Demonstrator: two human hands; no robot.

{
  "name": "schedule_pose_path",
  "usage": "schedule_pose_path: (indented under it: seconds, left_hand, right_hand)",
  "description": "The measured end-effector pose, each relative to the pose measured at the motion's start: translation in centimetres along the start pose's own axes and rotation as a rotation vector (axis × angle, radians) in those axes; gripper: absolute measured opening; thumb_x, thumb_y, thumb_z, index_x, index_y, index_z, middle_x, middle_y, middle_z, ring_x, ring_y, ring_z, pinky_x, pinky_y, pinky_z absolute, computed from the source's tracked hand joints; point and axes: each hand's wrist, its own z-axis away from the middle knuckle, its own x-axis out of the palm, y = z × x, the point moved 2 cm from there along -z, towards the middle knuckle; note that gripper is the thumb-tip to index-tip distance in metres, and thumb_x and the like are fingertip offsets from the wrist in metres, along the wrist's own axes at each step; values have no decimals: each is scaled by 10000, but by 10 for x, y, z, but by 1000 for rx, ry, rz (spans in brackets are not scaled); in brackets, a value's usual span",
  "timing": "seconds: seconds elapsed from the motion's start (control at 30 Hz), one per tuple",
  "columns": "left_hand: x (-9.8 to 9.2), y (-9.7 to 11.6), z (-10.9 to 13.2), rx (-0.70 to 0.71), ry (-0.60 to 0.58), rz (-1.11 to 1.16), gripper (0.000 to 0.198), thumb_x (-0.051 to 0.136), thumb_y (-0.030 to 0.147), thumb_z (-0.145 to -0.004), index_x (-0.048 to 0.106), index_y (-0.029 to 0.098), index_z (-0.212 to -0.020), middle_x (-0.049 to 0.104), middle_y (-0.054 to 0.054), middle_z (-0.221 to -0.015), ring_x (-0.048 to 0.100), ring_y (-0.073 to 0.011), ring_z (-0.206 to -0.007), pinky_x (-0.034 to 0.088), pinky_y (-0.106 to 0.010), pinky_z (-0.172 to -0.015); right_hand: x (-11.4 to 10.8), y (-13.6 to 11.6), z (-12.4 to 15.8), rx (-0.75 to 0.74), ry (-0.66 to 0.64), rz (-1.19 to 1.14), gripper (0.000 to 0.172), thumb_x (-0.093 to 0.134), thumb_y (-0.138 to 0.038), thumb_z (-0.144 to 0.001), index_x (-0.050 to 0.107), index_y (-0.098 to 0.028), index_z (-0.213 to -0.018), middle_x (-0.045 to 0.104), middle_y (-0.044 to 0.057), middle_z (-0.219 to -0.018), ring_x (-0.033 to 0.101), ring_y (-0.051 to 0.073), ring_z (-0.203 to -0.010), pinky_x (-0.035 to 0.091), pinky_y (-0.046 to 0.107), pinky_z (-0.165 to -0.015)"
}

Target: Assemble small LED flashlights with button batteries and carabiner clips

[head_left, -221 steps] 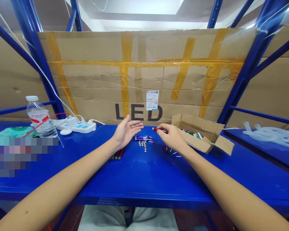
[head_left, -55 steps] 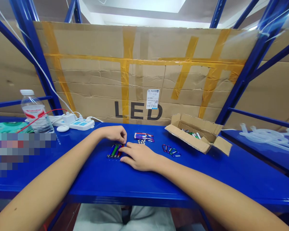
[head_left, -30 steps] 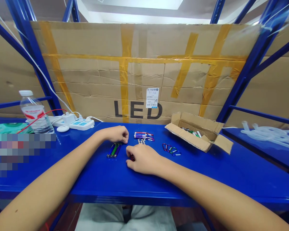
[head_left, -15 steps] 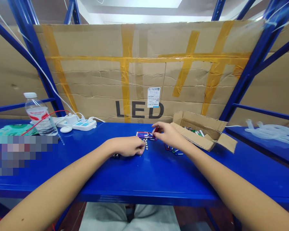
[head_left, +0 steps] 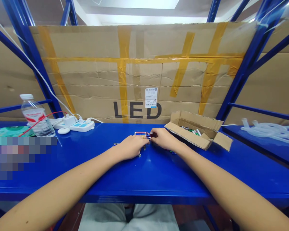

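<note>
A small group of shiny red and purple metal tubes [head_left: 140, 133] lies on the blue table. My left hand [head_left: 131, 147] is low over the tabletop, fingers bent together, its fingertips meeting those of my right hand beside the tubes. What it pinches is hidden. My right hand [head_left: 163, 138] pinches a dark red metal tube [head_left: 151, 135] at the right end of the group. Small round silver pieces [head_left: 144, 148] show under my left fingers. Some metal parts [head_left: 115, 144] lie behind my left wrist, and coloured ones [head_left: 172, 152] are partly covered by my right hand.
An open cardboard box [head_left: 195, 138] with small coloured tubes stands to the right. At the left are a water bottle [head_left: 36, 118], a white power strip [head_left: 84, 126] and a round white object [head_left: 64, 131]. Behind stands a large cardboard sheet [head_left: 98, 83]; clear tubing [head_left: 267, 131] lies far right.
My left hand has gone from a curled fist over the silver pieces up to the tubes and my right fingertips. My right hand has lowered slightly, keeping the red tube.
</note>
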Motion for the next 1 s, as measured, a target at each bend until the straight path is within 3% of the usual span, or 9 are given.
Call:
schedule_pose_path:
  seconds: [0.33, 0.47, 0.67, 0.83, 1.0]
  left_hand:
    - [-12, 3, 5, -40, 5, -27, 264, 428, 77, -848, 617, 211, -974, 710, -73, -1010, 675, -251, -923, 495, -333, -720]
    - [-19, 1, 9, -41, -13, -71, 203, 453, 118, -849, 628, 198, -916, 712, -81, -977, 680, -252, -883, 501, -337, -714]
    - [-15, -1, 10, -28, -73, -99, 206, 487, 170, -885, 685, 207, -934, 726, -79, -984, 689, -246, -886, 504, -330, -726]
    - [-10, -5, 8, -59, -46, -88, 158, 504, 172, -886, 660, 190, -903, 721, -93, -944, 689, -254, -849, 494, -327, -691]
    - [-14, -5, 9, -57, -92, -49, 175, 481, 156, -881, 651, 180, -845, 712, -99, -922, 671, -252, -847, 473, -326, -695]
  right_hand:
    - [-1, -1, 1, -19, 7, -16, 80, 619, -156, -818, 652, -168, -890, 703, 62, -863, 614, 169, -752, 386, 245, -640]
    - [-3, -5, 3, -67, -29, -38, 73, 600, -123, -802, 655, -166, -823, 697, 41, -807, 595, 160, -727, 373, 245, -638]
    - [-2, -5, 2, -125, -139, -81, 73, 614, -136, -781, 669, -159, -739, 671, 9, -724, 551, 144, -680, 344, 248, -607]
    - [0, -2, 1, -157, -137, -79, 83, 604, -127, -778, 646, -157, -713, 651, -2, -712, 524, 133, -664, 329, 247, -598]
    - [1, -3, 1, -184, -125, -71, 82, 605, -122, -775, 650, -160, -717, 639, -2, -713, 518, 133, -667, 332, 244, -609]
